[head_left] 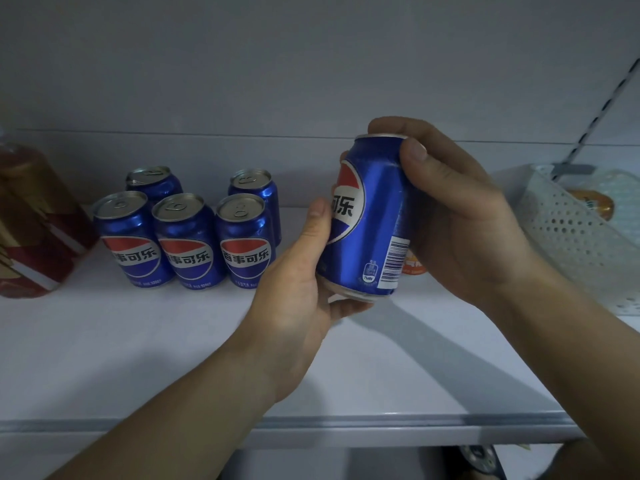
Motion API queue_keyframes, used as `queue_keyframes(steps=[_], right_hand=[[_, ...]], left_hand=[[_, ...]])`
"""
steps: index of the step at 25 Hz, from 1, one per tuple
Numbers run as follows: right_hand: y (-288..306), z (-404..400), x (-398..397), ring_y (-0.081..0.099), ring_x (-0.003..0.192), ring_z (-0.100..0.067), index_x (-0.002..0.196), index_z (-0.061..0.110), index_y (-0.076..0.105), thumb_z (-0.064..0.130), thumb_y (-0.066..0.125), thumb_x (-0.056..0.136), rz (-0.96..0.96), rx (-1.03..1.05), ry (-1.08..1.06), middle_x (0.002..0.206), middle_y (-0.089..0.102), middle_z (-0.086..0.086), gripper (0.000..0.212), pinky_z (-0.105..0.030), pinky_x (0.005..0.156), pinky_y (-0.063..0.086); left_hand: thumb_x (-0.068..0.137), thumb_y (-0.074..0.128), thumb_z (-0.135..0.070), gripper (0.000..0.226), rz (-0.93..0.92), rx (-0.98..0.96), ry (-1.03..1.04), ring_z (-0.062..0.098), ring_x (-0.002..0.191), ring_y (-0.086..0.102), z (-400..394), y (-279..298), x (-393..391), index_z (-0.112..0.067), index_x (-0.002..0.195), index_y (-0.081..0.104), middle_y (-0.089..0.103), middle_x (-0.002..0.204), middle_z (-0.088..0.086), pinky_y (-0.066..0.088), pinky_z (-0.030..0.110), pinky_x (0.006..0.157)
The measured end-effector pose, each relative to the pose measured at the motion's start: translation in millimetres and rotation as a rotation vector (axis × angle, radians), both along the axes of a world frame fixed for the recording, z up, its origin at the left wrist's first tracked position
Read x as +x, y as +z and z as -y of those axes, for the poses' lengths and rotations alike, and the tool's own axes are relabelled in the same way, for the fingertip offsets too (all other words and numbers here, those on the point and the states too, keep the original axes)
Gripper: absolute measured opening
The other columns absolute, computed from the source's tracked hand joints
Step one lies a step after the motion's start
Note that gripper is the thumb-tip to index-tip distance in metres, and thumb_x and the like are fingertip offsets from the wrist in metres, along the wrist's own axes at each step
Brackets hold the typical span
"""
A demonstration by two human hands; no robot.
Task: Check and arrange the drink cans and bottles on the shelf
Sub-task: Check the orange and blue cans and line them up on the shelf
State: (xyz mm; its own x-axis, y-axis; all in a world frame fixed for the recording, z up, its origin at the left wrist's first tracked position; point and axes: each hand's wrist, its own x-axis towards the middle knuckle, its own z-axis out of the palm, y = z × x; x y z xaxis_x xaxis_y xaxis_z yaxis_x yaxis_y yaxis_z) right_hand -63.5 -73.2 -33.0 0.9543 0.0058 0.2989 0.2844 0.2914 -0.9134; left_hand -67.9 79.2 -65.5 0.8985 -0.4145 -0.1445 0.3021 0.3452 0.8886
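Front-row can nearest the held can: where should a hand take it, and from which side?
Judging by the layout, grip the front-right can around its upper side wall, coming from its right. That flank faces bare shelf, while its left side is close to the middle can and a rear can stands just behind. It stands upright, so a wrap grip should suit.

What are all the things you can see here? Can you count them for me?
Held can: one, blue, lifted above the shelf, tilted, in both hands.
Standing cans: five, blue, on the shelf at left, three in front and two behind.
Box: one, red and gold, far left on the shelf.
Basket: one, white with holes, far right, something orange inside.
Orange thing: one, mostly hidden behind the right hand; cannot tell what.
Shelf: one, white.
Left hand: one, holding the can's bottom.
Right hand: one, gripping the can's top.
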Motion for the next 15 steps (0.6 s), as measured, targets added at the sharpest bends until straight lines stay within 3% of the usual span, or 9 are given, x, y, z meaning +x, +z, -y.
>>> queue_keyframes(steps=[2,4,6,8,11,15], right_hand=[[0.3,-1.8,-1.3,0.072,0.092,-0.024,0.119,0.012,0.063,0.023,0.059,0.09,0.012,-0.033,-0.047,0.103,0.073,-0.01,0.03,-0.037,0.08,0.059],[-0.8,-2.4,-2.1,0.069,0.102,-0.039,0.122,0.014,0.063,0.028,0.057,0.091,-0.006,-0.056,-0.038,0.114,0.07,-0.021,0.035,-0.049,0.092,0.058],[-0.7,-2.3,-2.3,0.064,0.112,-0.048,0.121,0.014,0.064,0.029,0.054,0.092,-0.039,-0.062,-0.019,0.123,0.067,-0.027,0.035,-0.055,0.1,0.052],[-0.6,-1.4,-1.8,0.062,0.103,-0.042,0.115,0.014,0.065,0.03,0.056,0.092,-0.054,-0.086,-0.034,0.116,0.065,-0.024,0.03,-0.054,0.089,0.05],[-1.0,-0.4,-0.9,0.057,0.099,-0.036,0.114,0.015,0.065,0.032,0.056,0.091,-0.058,-0.105,-0.029,0.114,0.061,-0.022,0.03,-0.051,0.082,0.046],[-1.6,3.4,-0.7,0.061,0.109,-0.034,0.126,0.012,0.06,0.026,0.051,0.092,-0.023,-0.075,0.048,0.123,0.065,-0.026,0.038,-0.049,0.094,0.052]], left_hand=[[0.075,0.055,-0.053,0.059,0.015,-0.042,0.024,0.029,0.107,0.072,1.8,0.4,-0.8,-0.021,0.123,0.066,0.076,0.115,0.006,0.057,0.05,0.089],[0.075,0.055,-0.052,0.06,0.014,-0.055,0.045,0.03,0.102,0.073,3.8,-0.8,-0.5,-0.019,0.123,0.066,0.076,0.114,0.009,0.057,0.054,0.09],[0.074,0.053,-0.053,0.059,-0.004,-0.057,0.033,0.03,0.092,0.075,5.1,-2.4,-0.6,-0.018,0.119,0.068,0.077,0.11,0.011,0.06,0.05,0.082],[0.075,0.051,-0.054,0.058,-0.01,-0.056,-0.005,0.031,0.085,0.074,4.9,-1.8,-1.6,-0.018,0.116,0.07,0.077,0.107,0.013,0.062,0.043,0.072],[0.077,0.049,-0.056,0.057,-0.003,-0.057,-0.032,0.031,0.083,0.075,3.5,-1.1,-2.1,-0.019,0.114,0.07,0.078,0.106,0.013,0.062,0.042,0.07],[0.076,0.046,-0.06,0.064,-0.019,-0.045,-0.068,0.036,0.085,0.075,0.4,-3.1,-2.0,-0.02,0.121,0.067,0.077,0.108,0.014,0.062,0.036,0.061]])
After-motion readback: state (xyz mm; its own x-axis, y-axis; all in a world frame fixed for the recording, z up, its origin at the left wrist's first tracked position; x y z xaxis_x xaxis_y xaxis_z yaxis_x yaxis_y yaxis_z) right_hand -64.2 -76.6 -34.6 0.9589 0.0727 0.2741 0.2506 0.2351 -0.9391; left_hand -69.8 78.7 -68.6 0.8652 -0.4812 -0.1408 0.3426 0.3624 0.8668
